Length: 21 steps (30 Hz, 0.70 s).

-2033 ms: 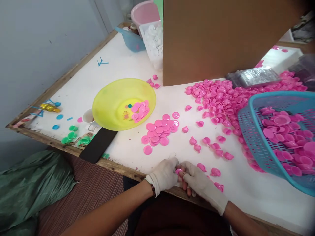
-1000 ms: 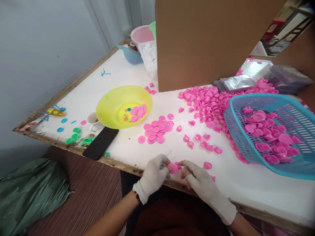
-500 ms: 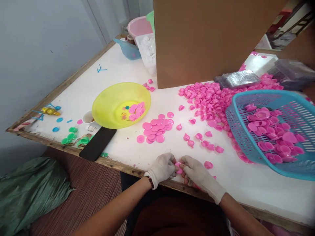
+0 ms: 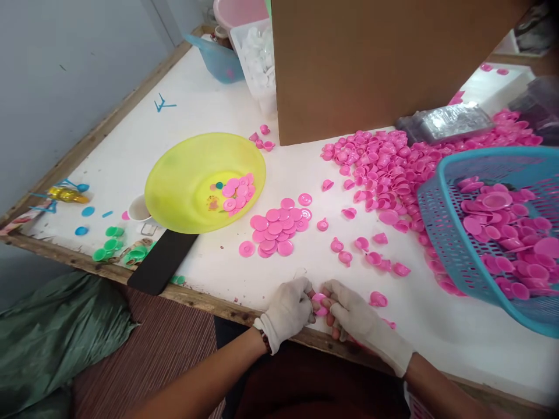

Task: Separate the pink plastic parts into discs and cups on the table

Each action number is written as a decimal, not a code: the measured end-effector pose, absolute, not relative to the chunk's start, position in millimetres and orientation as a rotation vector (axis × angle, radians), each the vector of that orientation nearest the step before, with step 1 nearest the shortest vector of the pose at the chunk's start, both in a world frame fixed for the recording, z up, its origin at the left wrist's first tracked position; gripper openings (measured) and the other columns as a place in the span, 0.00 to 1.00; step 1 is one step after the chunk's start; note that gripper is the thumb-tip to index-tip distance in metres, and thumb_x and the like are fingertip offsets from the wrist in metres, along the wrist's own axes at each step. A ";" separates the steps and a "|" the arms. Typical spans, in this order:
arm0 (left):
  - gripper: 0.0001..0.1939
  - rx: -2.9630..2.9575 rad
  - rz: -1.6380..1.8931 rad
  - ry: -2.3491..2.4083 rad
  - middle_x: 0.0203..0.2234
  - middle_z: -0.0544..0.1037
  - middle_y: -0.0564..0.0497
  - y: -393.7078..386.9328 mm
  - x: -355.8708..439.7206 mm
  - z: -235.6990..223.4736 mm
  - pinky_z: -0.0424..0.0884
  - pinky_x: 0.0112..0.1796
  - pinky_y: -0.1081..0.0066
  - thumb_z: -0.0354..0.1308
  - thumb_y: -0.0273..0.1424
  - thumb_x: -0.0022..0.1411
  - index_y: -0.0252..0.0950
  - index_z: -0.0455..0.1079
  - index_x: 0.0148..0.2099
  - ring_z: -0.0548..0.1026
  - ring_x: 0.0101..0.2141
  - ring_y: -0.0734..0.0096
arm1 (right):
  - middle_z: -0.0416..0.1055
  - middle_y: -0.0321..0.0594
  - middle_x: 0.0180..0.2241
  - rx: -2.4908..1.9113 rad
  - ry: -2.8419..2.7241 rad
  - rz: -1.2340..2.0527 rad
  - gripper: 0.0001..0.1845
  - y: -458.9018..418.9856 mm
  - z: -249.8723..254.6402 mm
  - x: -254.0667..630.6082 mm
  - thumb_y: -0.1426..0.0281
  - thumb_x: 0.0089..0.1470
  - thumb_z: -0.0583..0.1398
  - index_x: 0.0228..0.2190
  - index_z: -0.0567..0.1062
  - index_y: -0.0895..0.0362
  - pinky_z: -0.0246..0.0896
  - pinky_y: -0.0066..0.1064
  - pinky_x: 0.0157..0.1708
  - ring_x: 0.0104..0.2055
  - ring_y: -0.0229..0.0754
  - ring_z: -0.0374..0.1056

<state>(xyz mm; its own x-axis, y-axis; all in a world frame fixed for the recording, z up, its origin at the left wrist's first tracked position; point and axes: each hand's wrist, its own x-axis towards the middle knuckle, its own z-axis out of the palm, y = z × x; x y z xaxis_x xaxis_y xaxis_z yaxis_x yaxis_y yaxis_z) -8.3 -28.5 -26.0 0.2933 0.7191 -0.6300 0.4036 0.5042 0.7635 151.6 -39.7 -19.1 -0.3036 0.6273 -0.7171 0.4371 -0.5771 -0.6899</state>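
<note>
Near the table's front edge, my left hand [image 4: 291, 307] in a white glove with bare fingertips pinches a small pink plastic disc [image 4: 320, 304] from the left. My right hand [image 4: 351, 308], gloved the same way, has its fingers closed on the disc's right side. The hands partly cover the disc. Just beyond them lies a cluster of flat pink discs [image 4: 275, 230], some overlapping. To the right of these, several tiny pink toy cups [image 4: 336, 245] are scattered, one pink piece [image 4: 378, 299] close to my right hand.
A yellow bowl [image 4: 174, 174] holding pink discs stands left beside a black phone [image 4: 163, 262] and a white cup [image 4: 138, 208]. A blue basket [image 4: 441, 221] of pink pieces stands right, by a large heap of pink toy cups [image 4: 388, 163]. A cardboard panel [image 4: 371, 64] rises behind.
The camera view has shifted slightly, so the bowl sits further left and the basket further right. Both hands stay together, still holding the pink disc.
</note>
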 end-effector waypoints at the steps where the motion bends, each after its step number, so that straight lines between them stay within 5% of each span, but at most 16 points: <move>1: 0.03 1.162 0.284 1.340 0.16 0.68 0.57 -28.7 -8.2 -26.3 0.63 0.20 0.78 0.48 0.23 0.50 0.37 0.59 0.27 0.69 0.18 0.77 | 0.65 0.30 0.22 -1.766 -1.407 1.979 0.08 -39.7 -19.3 151.5 0.62 0.56 0.48 0.31 0.60 0.53 0.54 0.23 0.13 0.16 0.33 0.64; 16: 0.07 1.245 0.154 1.323 0.14 0.66 0.59 -20.2 -9.4 -20.4 0.62 0.16 0.75 0.55 0.30 0.48 0.37 0.58 0.30 0.69 0.15 0.72 | 0.64 0.30 0.15 -1.748 -1.606 1.858 0.05 -34.0 -18.6 144.9 0.67 0.53 0.50 0.30 0.63 0.54 0.49 0.24 0.13 0.12 0.34 0.60; 21: 0.08 1.541 0.419 1.342 0.18 0.69 0.57 -31.4 -21.5 -13.2 0.64 0.23 0.75 0.53 0.32 0.52 0.36 0.63 0.36 0.69 0.20 0.74 | 0.66 0.32 0.18 -1.535 -1.330 1.672 0.02 -27.2 -4.3 165.7 0.69 0.49 0.52 0.28 0.63 0.54 0.51 0.25 0.13 0.14 0.34 0.61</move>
